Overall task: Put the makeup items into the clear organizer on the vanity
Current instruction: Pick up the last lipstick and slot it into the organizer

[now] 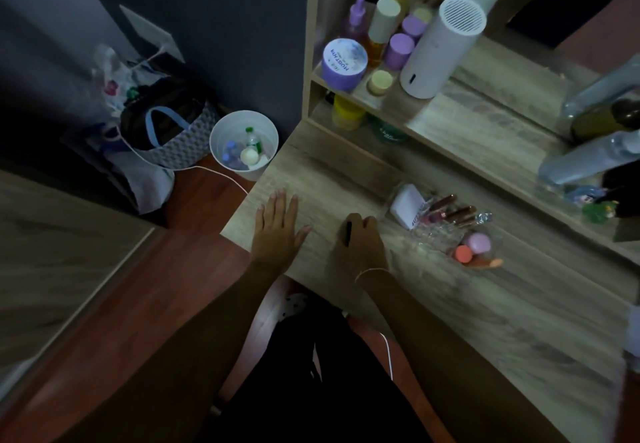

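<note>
The clear organizer (437, 235) lies on the wooden vanity (450, 304), right of my hands. It holds a white compact (406, 204), a few brown-capped lip tubes (453, 213), a pink sponge (478, 242) and an orange sponge (464, 253). My right hand (360, 245) rests on the vanity just left of the organizer, fingers curled around a thin black makeup stick (347, 233). My left hand (279, 226) lies flat and open on the vanity near its left corner, holding nothing.
A shelf at the back carries a purple jar (344, 63), bottles and a tall white cylinder (440, 51). Large clear bottles (588, 162) lean at the right. On the floor stand a white bin (242, 145) and a patterned bag (173, 134).
</note>
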